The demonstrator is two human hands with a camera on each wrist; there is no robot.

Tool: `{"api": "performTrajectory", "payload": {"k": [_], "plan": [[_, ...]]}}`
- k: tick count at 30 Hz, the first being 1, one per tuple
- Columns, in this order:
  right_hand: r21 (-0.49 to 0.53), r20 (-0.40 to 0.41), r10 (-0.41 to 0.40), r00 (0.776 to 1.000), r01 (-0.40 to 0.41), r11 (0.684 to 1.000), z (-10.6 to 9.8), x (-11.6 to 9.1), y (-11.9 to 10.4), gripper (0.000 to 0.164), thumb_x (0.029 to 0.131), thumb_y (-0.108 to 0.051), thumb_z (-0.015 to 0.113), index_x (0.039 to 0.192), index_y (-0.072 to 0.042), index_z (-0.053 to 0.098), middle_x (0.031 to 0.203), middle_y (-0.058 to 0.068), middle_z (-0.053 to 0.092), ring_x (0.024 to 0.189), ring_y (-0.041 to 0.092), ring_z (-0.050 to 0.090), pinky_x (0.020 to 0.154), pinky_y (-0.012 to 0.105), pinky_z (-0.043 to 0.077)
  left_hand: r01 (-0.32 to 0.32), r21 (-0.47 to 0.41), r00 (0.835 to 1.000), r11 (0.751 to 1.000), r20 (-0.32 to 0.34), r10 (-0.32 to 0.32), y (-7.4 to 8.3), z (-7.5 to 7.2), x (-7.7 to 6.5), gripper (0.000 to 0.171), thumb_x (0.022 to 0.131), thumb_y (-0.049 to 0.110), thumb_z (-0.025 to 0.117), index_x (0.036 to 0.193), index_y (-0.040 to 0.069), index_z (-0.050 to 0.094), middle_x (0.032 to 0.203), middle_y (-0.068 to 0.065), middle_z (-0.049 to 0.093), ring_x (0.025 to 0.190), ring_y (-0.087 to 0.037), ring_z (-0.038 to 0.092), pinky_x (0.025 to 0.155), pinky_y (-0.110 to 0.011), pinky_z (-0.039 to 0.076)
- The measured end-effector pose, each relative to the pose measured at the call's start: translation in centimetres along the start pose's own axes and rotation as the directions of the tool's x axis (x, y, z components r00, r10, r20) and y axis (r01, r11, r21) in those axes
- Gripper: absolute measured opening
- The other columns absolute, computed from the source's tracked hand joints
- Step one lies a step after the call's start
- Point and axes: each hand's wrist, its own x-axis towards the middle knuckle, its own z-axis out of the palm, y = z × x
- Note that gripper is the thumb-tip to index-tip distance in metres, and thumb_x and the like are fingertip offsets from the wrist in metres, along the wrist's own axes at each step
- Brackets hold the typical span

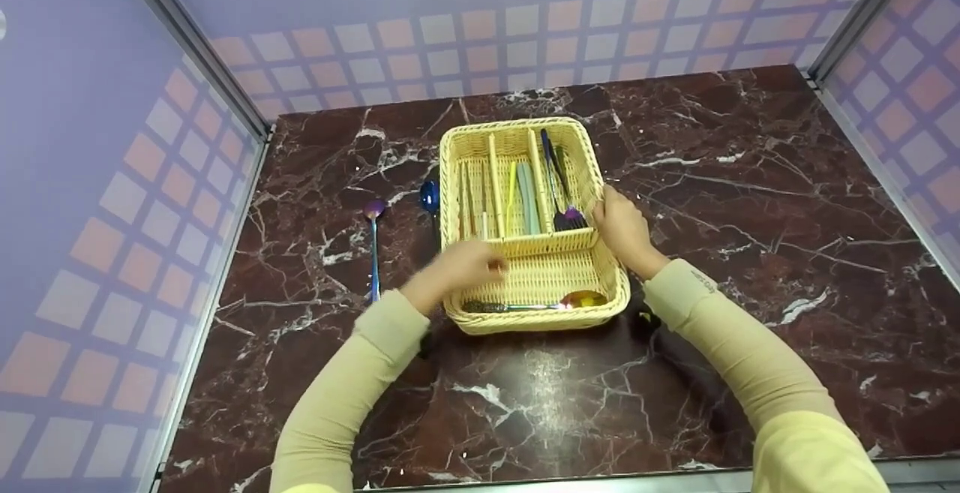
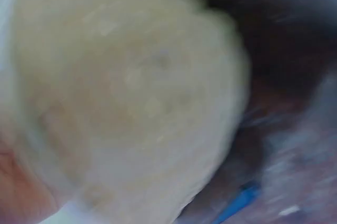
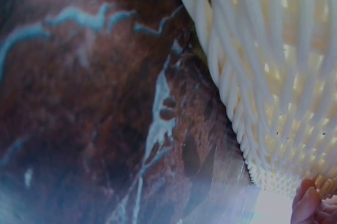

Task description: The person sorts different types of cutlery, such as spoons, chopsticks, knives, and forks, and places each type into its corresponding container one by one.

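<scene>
A pale yellow woven cutlery basket [image 1: 534,240] with several compartments sits mid-table. My right hand [image 1: 624,224] grips its right rim; in the right wrist view its fingertips [image 3: 307,201] show against the weave. My left hand [image 1: 466,264], blurred, hovers over the basket's front left part, fingers loosely bent, with nothing visible in it. In the front compartment lies a spoon with a golden bowl [image 1: 583,299]. Brown sticks [image 1: 470,200] stand in the left compartment, a yellow and a grey-green utensil [image 1: 527,196] in the middle one, and dark forks [image 1: 561,219] in the right one.
On the dark marble table [image 1: 750,253], left of the basket, lies a long spoon with a purple bowl [image 1: 375,208]. A blue spoon [image 1: 429,196] lies close against the basket's left side. Tiled-pattern panels [image 1: 480,28] enclose the back and sides.
</scene>
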Motion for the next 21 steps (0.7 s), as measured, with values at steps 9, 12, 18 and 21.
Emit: {"api": "performTrajectory", "payload": {"k": [9, 12, 18, 21], "plan": [[0.003, -0.015, -0.009, 1.0, 0.009, 1.0, -0.2, 0.1, 0.1, 0.042, 0.094, -0.017, 0.036, 0.13, 0.004, 0.042, 0.111, 0.027, 0.057, 0.098, 0.048, 0.055, 0.078, 0.058, 0.043, 0.283, -0.325, 0.748, 0.902, -0.514, -0.42, -4.7, -5.7, -1.7, 0.022, 0.083, 0.01, 0.059, 0.103, 0.006, 0.068, 0.091, -0.011, 0.068, 0.072, -0.024, 0.06, 0.068, -0.037, 0.047], [0.005, -0.015, -0.011, 1.0, 0.011, 1.0, -0.1, 0.1, 0.3, 0.042, 0.094, -0.017, 0.036, 0.13, 0.004, 0.043, 0.112, 0.026, 0.057, 0.097, 0.047, 0.056, 0.078, 0.058, 0.043, 0.44, -0.308, 0.754, 0.844, -0.384, -0.533, -6.7, -4.3, -1.7, 0.025, 0.083, 0.015, 0.059, 0.105, 0.006, 0.066, 0.098, -0.012, 0.067, 0.086, -0.027, 0.062, 0.075, -0.042, 0.047], [0.013, -0.019, -0.013, 1.0, 0.013, 1.0, 0.1, 0.0, 0.3, 0.041, 0.093, -0.017, 0.036, 0.128, 0.004, 0.044, 0.11, 0.026, 0.057, 0.096, 0.047, 0.056, 0.076, 0.058, 0.044, 0.618, -0.182, 0.752, 0.765, -0.147, -0.643, -8.9, -0.7, -1.4, 0.027, 0.079, 0.034, 0.067, 0.08, 0.007, 0.063, 0.088, -0.01, 0.065, 0.08, -0.026, 0.06, 0.073, -0.043, 0.048], [0.012, -0.029, -0.026, 0.999, 0.026, 1.0, 0.1, -0.2, 0.1, 0.041, 0.093, -0.016, 0.036, 0.128, 0.004, 0.045, 0.109, 0.026, 0.058, 0.095, 0.047, 0.057, 0.074, 0.058, 0.044, 0.649, -0.145, 0.743, 0.747, -0.091, -0.663, -9.0, 0.2, -1.1, 0.039, 0.075, 0.039, 0.068, 0.088, 0.002, 0.065, 0.095, -0.015, 0.065, 0.086, -0.03, 0.061, 0.075, -0.045, 0.048]]}}
